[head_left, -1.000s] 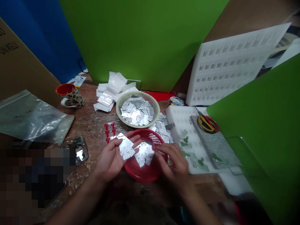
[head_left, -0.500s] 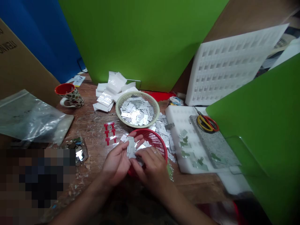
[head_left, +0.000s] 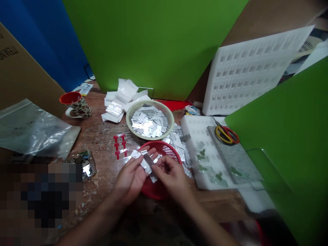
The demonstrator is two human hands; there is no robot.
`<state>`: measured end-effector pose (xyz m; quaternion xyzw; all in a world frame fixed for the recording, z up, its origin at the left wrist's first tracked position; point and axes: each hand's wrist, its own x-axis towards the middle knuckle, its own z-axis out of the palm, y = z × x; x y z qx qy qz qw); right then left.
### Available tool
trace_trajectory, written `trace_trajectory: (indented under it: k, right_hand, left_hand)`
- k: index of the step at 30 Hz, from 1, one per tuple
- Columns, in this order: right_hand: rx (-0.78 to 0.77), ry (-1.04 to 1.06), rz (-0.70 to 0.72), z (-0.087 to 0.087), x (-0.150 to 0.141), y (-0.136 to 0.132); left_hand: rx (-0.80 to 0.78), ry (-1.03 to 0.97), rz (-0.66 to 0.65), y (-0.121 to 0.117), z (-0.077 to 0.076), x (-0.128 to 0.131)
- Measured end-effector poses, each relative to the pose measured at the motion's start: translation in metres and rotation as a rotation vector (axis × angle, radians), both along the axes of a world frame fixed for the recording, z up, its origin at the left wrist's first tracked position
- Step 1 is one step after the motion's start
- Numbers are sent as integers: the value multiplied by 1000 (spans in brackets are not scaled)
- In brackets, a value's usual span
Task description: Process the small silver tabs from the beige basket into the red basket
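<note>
Metal plates (head_left: 143, 162) rest fanned in the left hand (head_left: 130, 179), fingers closed beneath for support. Right hand (head_left: 173, 176) pinches one plate above the red basket (head_left: 169, 152), catching drops.

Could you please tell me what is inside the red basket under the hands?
In the red basket, a few small metal plates show near its far side. The left hand and right hand cover the rest.

Both forearms reach in from the near edge and converge at the middle. The left hand (head_left: 130, 177) lies palm up, fingers loosely curled (thumb across the top). The right hand (head_left: 170, 174) faces it, fingertips pinched together and touching the left's.
</note>
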<state>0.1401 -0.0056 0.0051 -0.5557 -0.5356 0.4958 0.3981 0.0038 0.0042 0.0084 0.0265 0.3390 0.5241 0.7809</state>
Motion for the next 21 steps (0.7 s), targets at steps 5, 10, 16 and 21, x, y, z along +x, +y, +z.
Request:
trace_trajectory:
  k: [5,10,16,21]
  right_hand:
    - [106,-80,-157,2,21,-2]
    - [372,-391,-183,3,37,-8]
    - [513,-535,74,4,13,-17]
    - [370,-474,-10,-7,0,-15]
  left_hand:
    - [-59,3,12,3,3,-3]
    - [-34,37,20,3,3,-4]
    - [15,2,17,0,4,0]
    - [18,0,-10,-2,3,0]
